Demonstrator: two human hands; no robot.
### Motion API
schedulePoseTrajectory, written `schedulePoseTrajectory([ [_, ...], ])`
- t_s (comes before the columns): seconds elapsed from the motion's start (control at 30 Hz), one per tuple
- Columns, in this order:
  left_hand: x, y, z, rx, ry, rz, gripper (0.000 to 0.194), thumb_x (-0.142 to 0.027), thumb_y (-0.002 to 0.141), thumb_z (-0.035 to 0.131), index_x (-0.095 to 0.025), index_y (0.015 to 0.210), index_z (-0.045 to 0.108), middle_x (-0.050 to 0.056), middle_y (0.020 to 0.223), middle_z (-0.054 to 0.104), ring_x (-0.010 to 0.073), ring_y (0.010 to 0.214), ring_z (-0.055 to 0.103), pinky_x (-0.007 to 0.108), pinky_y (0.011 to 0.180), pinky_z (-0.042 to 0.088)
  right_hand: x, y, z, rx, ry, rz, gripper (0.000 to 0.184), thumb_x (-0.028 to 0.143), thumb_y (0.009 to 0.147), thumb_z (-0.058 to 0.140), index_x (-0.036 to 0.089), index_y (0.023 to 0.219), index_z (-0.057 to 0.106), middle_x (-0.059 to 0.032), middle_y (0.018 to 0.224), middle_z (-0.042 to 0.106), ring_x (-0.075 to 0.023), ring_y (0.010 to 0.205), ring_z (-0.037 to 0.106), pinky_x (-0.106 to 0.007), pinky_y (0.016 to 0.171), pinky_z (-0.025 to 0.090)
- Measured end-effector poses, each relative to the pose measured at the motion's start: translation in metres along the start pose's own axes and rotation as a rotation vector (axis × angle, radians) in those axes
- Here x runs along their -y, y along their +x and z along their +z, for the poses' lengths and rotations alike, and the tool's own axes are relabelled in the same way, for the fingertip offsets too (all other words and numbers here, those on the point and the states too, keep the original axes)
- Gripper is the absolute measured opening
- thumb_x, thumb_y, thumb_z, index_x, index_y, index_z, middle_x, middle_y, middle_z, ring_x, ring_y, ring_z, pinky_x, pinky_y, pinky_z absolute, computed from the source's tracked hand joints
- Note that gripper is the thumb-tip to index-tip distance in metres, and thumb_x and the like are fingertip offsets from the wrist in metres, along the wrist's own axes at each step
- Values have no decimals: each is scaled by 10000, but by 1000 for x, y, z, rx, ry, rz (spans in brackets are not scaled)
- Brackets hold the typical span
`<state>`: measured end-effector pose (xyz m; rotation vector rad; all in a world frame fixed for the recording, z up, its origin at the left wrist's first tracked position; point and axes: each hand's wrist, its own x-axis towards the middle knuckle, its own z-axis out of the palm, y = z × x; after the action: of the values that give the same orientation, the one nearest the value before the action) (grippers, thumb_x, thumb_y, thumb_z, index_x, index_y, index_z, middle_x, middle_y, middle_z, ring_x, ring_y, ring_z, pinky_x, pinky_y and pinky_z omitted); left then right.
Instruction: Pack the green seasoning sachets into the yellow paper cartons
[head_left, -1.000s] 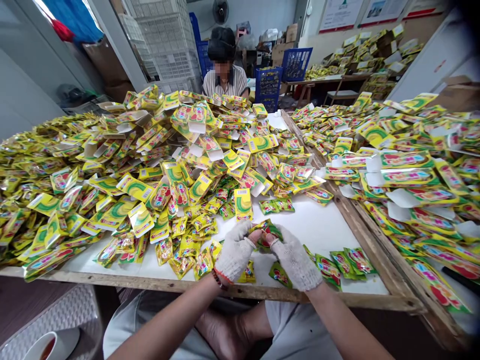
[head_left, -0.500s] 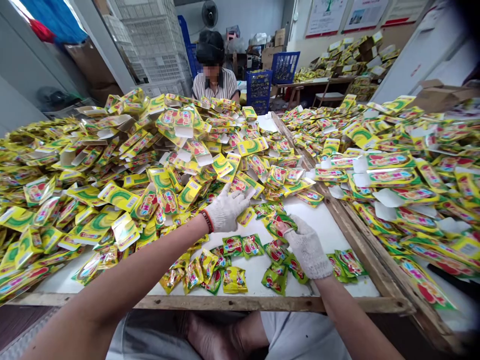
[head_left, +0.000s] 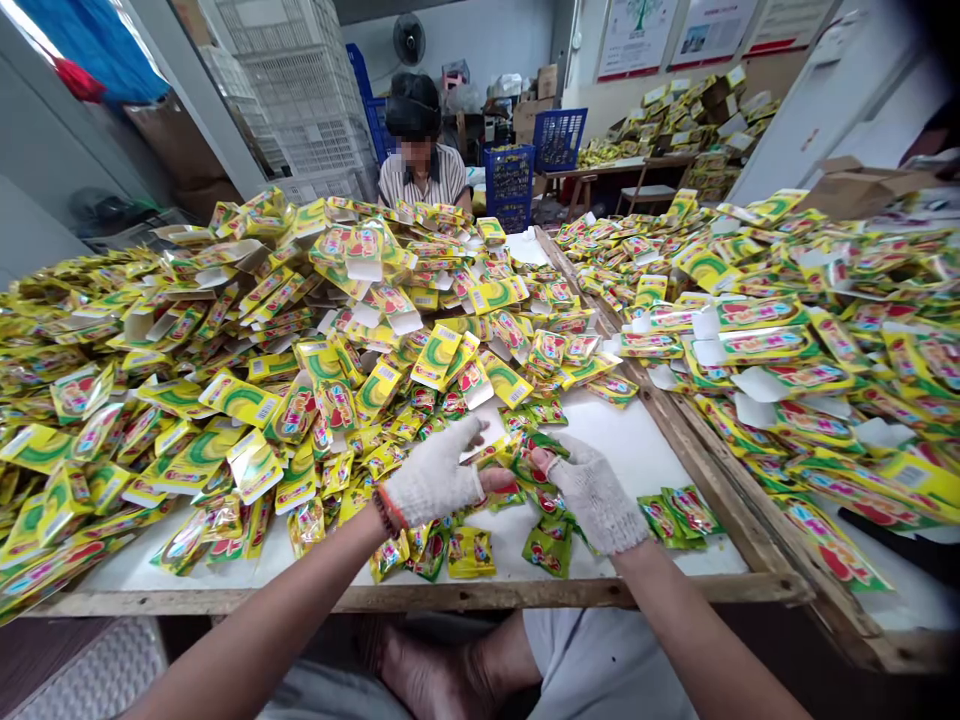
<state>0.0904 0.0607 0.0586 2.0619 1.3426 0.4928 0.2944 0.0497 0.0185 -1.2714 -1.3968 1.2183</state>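
Note:
My left hand (head_left: 439,477), in a white knitted glove with bare fingertips, has its thumb and fingers curved around a small yellow carton (head_left: 491,436). The carton's white flap shows, while much of the rest is hidden. Close to its right, my right hand (head_left: 600,495), gloved alike, grips a green candy packet (head_left: 534,447) between thumb and fingers. Below the hands, a yellow packet (head_left: 471,552) and a green packet (head_left: 547,545) lie on the white tabletop (head_left: 622,430). Two green packets (head_left: 681,515) rest right of my right hand.
A large heap of yellow cartons (head_left: 247,390) covers the left and far side. Beyond a wooden rail (head_left: 697,475), more cartons (head_left: 780,345) are piled on the right. A person (head_left: 424,170) sits across the table, near blue crates (head_left: 510,185).
My left hand has drawn back from the heap toward me, bringing a carton with it. My right hand stays close by with the green packet, shifted slightly left.

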Motion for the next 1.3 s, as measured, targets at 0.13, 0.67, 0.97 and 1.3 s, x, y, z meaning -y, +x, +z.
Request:
schedulePoseTrajectory([
  [0.13, -3, -18, 23, -219, 483, 17, 869, -390, 650, 717, -158, 1391, 327, 146, 1223, 547, 334, 1112, 522, 479, 967, 396, -6, -9, 11, -37, 160, 91, 346, 466, 833, 576, 177, 1012, 637, -64, 938, 722, -212, 803, 667, -304, 681, 542],
  [0.67, 1, -29, 32, -55, 520, 167, 548, -160, 650, 555, -212, 1193, 507, 72, 1061, 514, 265, 995, 493, 389, 821, 438, 17, -4, -27, 324, -612, -83, 270, 281, 751, 569, 142, 920, 726, -93, 917, 734, -223, 800, 655, -291, 723, 496],
  [0.97, 2, -27, 44, -133, 447, 229, 583, -136, 627, 549, -194, 1206, 515, 78, 1034, 521, 260, 935, 485, 399, 798, 441, 27, 2, -28, 408, -602, -123, 159, 189, 705, 580, 178, 728, 737, -37, 708, 715, -174, 630, 596, -246, 584, 423],
  [1.3, -1, -24, 46, -182, 495, 133, 505, -139, 662, 539, -197, 1164, 535, 78, 1044, 521, 262, 934, 489, 391, 782, 443, 9, -14, -22, 134, -548, -121, 170, 309, 818, 537, 200, 720, 623, 10, 668, 629, -141, 615, 530, -242, 571, 391],
])
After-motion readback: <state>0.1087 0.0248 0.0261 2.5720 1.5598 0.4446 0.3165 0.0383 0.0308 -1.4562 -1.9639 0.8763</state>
